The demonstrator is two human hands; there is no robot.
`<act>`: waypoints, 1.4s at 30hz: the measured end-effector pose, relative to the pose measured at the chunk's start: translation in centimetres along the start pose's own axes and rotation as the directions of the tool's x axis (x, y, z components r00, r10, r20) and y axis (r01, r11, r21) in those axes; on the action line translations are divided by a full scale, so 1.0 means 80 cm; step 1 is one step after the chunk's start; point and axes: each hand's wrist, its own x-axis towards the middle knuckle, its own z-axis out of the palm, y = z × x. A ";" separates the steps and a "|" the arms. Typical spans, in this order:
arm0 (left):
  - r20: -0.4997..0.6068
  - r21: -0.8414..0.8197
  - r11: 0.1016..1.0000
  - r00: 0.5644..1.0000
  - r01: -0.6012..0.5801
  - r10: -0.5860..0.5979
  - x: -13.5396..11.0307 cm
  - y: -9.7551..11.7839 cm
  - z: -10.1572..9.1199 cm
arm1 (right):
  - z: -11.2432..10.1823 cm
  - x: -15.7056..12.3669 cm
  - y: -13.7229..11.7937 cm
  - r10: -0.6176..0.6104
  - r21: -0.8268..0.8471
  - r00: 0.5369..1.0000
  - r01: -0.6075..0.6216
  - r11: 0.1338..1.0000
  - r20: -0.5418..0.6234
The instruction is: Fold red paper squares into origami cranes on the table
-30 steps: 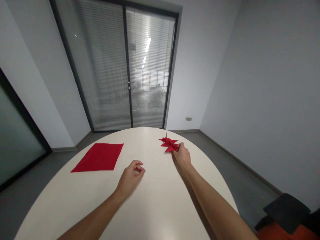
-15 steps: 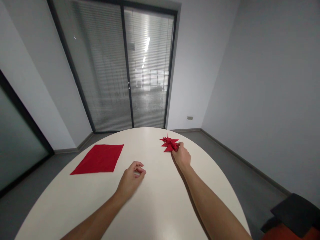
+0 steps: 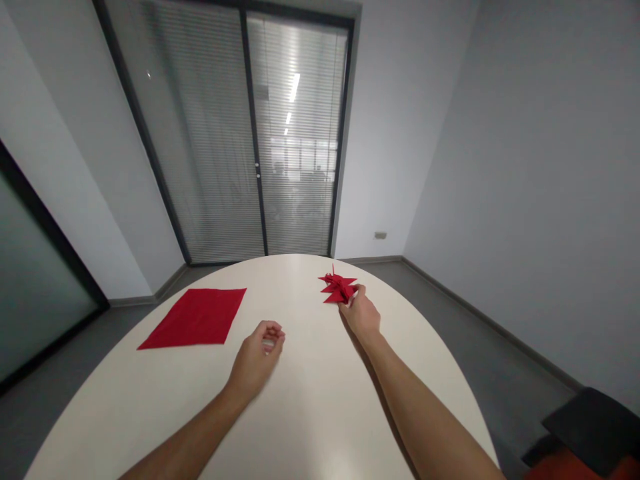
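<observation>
My right hand (image 3: 361, 313) reaches far across the white round table (image 3: 310, 400) and pinches the near edge of a small heap of folded red paper figures (image 3: 337, 287). My left hand (image 3: 257, 357) rests on the table near the middle, its fingers curled loosely inward with nothing visible in them. A flat square sheet of red paper (image 3: 194, 317) lies on the table's left side, apart from both hands.
Beyond the table stands a glass door with closed blinds (image 3: 250, 133). Grey walls run along both sides. A dark chair seat with an orange part (image 3: 585, 433) sits at the lower right, off the table's edge.
My left hand has curled its fingers tighter and drifted slightly left. My right hand stays pinched on the folded red paper, barely shifted.
</observation>
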 end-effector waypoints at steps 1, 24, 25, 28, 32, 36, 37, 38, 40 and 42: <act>-0.015 0.059 0.998 1.000 -0.025 0.026 0.000 0.000 -0.004 | -0.001 -0.002 0.001 -0.001 -0.003 1.000 0.001 1.000 0.002; 0.397 0.319 0.879 0.892 -0.355 0.216 -0.046 0.056 -0.010 | 0.011 -0.093 -0.076 -0.758 0.471 0.645 0.642 0.606 0.096; 0.409 0.267 0.900 0.886 -0.346 0.219 -0.046 0.059 -0.011 | 0.012 -0.093 -0.076 -0.779 0.464 0.617 0.660 0.591 0.114; 0.458 0.168 0.939 0.867 -0.300 0.195 -0.038 0.060 -0.017 | 0.017 -0.087 -0.070 -0.800 0.431 0.575 0.687 0.585 0.169; 0.185 0.268 0.916 0.949 -0.297 0.253 -0.012 0.033 -0.032 | 0.018 -0.079 -0.065 -0.842 0.411 0.503 0.737 0.537 0.197; 0.061 0.425 0.868 0.965 -0.256 0.255 0.011 -0.008 -0.046 | 0.002 -0.072 -0.064 -0.843 0.404 0.466 0.740 0.537 0.268; 0.073 0.464 0.851 0.968 -0.245 0.239 0.013 -0.015 -0.047 | -0.004 -0.071 -0.063 -0.813 0.353 0.503 0.733 0.581 0.294; 0.110 0.494 0.834 0.969 -0.245 0.219 0.014 -0.020 -0.046 | -0.010 -0.071 -0.063 -0.771 0.287 0.552 0.720 0.632 0.316; 0.227 0.535 0.802 0.960 -0.265 0.166 0.010 -0.025 -0.041 | -0.019 -0.072 -0.064 -0.705 0.155 0.639 0.697 0.700 0.309; 0.332 0.563 0.775 0.937 -0.287 0.106 0.004 -0.024 -0.033 | -0.022 -0.078 -0.067 -0.667 0.074 0.693 0.676 0.733 0.275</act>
